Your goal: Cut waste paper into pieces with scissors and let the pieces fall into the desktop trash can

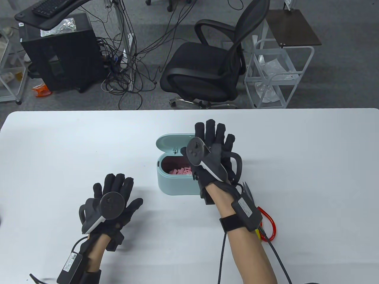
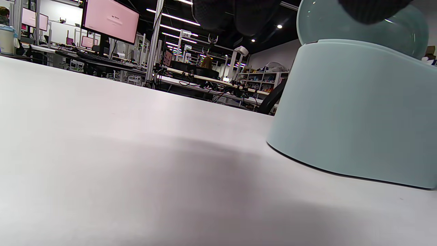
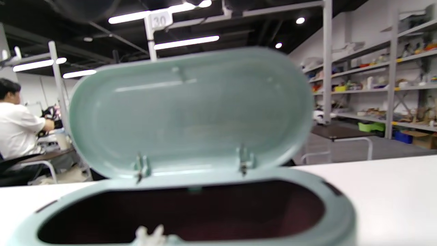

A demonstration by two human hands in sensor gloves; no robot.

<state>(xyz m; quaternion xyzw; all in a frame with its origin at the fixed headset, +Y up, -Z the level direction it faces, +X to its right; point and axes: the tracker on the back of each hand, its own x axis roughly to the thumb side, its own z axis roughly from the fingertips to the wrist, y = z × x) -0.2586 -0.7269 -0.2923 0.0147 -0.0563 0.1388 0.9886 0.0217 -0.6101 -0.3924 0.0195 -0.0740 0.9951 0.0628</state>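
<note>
A white sign on an overhead post reads "30"; nothing else is legible.

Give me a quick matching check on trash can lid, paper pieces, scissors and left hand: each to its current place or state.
1. trash can lid
2. paper pieces
3. scissors
4. left hand

a. lying on the table by the right forearm
b. flipped up, open
c. fingers spread, holding nothing
d. pink, inside the can

Pairs: 1-b, 2-d, 3-a, 4-c
</note>
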